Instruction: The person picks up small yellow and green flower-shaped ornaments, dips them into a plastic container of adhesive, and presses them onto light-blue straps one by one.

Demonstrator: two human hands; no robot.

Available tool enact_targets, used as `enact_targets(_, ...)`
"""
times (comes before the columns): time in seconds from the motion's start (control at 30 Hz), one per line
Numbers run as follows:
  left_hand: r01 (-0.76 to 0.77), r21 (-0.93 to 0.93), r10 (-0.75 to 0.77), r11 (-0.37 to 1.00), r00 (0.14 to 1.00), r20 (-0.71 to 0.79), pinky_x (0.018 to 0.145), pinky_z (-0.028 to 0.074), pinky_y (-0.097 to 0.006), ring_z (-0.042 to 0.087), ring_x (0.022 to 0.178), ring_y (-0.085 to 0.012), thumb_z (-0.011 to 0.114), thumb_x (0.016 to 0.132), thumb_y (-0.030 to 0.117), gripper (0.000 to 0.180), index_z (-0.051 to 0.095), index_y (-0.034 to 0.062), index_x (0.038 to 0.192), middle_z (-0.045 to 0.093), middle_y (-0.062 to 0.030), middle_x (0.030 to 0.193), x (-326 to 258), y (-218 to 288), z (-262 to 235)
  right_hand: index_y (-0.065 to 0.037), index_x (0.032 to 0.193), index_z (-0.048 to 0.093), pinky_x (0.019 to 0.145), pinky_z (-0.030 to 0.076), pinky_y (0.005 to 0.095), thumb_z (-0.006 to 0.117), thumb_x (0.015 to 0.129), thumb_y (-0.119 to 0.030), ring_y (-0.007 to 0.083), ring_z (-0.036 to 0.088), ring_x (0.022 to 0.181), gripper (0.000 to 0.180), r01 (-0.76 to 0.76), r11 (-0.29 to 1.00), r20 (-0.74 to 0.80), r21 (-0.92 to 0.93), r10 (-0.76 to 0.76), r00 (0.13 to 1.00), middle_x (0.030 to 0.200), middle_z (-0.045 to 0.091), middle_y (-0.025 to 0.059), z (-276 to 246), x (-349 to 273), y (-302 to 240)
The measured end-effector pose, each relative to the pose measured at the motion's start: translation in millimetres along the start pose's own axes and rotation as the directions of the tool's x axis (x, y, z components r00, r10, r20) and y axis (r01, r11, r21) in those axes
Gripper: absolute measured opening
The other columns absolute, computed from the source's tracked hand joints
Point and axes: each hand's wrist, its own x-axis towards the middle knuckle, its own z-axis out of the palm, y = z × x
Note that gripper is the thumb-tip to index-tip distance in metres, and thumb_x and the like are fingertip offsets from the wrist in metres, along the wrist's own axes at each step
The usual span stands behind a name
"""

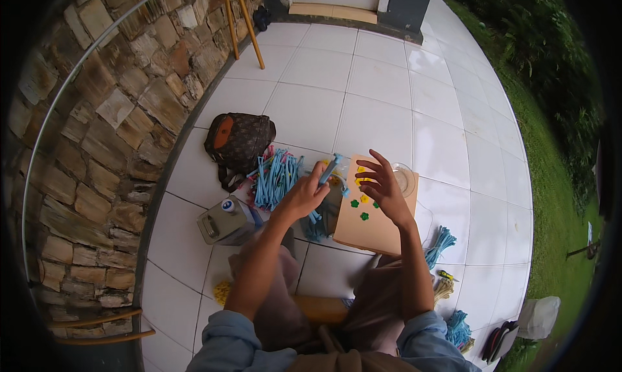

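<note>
Blue stick-like piece (330, 169): clamping it in the left hand (303, 196) between thumb and curled fingers, holding it tilted near the left edge of the tan board (353, 233). Holding the right hand (383, 189) open, fingers apart, above yellow flower shapes (363, 198) and green flower shapes (365, 216); not managing to tell whether touching any.

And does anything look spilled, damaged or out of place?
Nothing clearly spilled or damaged. Slightly odd: apparently a yellow screwdriver lies loose on the tiles between a blue bundle and a cream bundle, matching neither.
</note>
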Motion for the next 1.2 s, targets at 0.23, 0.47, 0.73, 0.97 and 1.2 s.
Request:
enact_targets(0.23, 0.142, -0.039, -0.127, 0.989, 0.957, 0.259, 0.062, 0.040, -0.041, 0.053, 0.065, -0.0323, 0.042, 0.086, 0.016, 0.026, 0.025, 0.0057, 0.103, 0.049, -0.0165, 0.071, 1.3, 16.4, 16.8, -0.005, 0.131, 0.029, 0.079, 0.045, 0.0307, 0.066, 0.078, -0.014, 0.0182, 0.051, 0.099, 0.065, -0.013, 0.998, -0.034, 0.058, 0.015, 0.999, 0.124, 0.044, 0.0102, 1.9, -13.3, 2.9)
enact_targets(0.47, 0.005, -0.452, 0.054, 0.892, 0.991, 0.118, 0.053, 0.037, -0.026, 0.045, 0.059, -0.0101, 0.048, 0.090, 0.016, 0.019, 0.033, 0.0066, 0.098, 0.052, -0.0055, 0.083, 2.1, 7.4, 31.3, -0.007, 0.125, 0.038, 0.067, 0.040, 0.0237, 0.066, 0.079, -0.029, 0.0117, 0.050, 0.082, 0.058, 0.102, 0.893, -0.187, 0.438, -0.020, 0.982, 0.094, 0.051, 0.0031, -15.9, -14.2, 4.2)
enact_targets(0.73, -0.028, -0.846, -0.082, 0.532, 0.993, -0.084, 0.050, 0.029, -0.017, 0.033, 0.054, -0.0026, 0.050, 0.090, 0.019, 0.017, 0.053, 0.0022, 0.095, 0.059, -0.0019, 0.090, 4.9, 16.3, 20.3, -0.007, 0.125, 0.038, 0.075, 0.040, 0.0261, 0.064, 0.069, -0.053, 0.0133, 0.049, 0.087, 0.077, 0.129, 0.681, -0.131, 0.721, -0.049, 0.990, 0.102, 0.049, 0.0017, -17.4, -16.6, -8.3)
enact_targets(0.97, 0.015, -0.815, -0.129, 0.579, 0.989, -0.074, 0.054, 0.029, -0.018, 0.033, 0.058, -0.0040, 0.055, 0.087, 0.018, 0.027, 0.057, -0.0016, 0.106, 0.061, 0.0002, 0.089, 4.5, 19.5, 10.1, -0.005, 0.103, 0.054, 0.073, 0.042, 0.0282, 0.062, 0.080, -0.036, 0.0118, 0.051, 0.081, 0.039, 0.093, 0.687, -0.169, 0.721, 0.045, 0.985, 0.087, 0.055, 0.0000, -12.6, -15.2, 11.8)
enact_targets(1.2, -0.060, -0.878, -0.121, 0.475, 0.984, -0.132, 0.054, 0.028, -0.018, 0.030, 0.058, -0.0040, 0.052, 0.088, 0.017, 0.029, 0.057, -0.0036, 0.108, 0.061, -0.0018, 0.097, 8.9, 13.9, 1.8, -0.004, 0.069, 0.051, 0.057, 0.046, 0.0357, 0.066, 0.069, -0.012, 0.0252, 0.059, 0.068, 0.017, 0.020, 0.603, -0.082, -0.797, -0.141, 0.987, 0.070, 0.057, 0.0093, 7.8, -30.8, 46.1)
